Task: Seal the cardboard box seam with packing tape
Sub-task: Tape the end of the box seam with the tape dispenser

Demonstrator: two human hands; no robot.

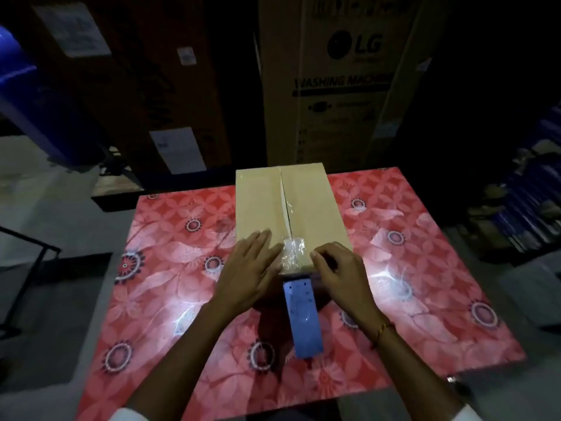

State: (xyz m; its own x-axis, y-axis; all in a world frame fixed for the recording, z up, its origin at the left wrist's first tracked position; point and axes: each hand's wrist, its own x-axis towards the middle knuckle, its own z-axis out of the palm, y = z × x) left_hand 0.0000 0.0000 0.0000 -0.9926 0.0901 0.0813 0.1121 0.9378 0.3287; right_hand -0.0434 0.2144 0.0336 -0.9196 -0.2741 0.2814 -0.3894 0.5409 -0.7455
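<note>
A closed cardboard box (258, 205) lies on the red flowered table (170, 299), its centre seam (285, 205) running away from me and slightly gaping. A crinkled piece of clear packing tape (293, 250) covers the near end of the seam. My left hand (247, 275) lies flat, fingers spread, on the box's near left corner beside the tape. My right hand (337, 271) rests curled on the near right corner, fingertips at the tape's right edge. A blue tape dispenser (302, 317) lies on the table between my wrists, right under the box's near edge.
Tall cardboard cartons (340, 80) stand behind the table, one a washing machine box. A blue barrel (27, 95) is at the far left. Dark stacked goods (522, 202) sit on the right. A black metal frame (33, 259) stands left of the table.
</note>
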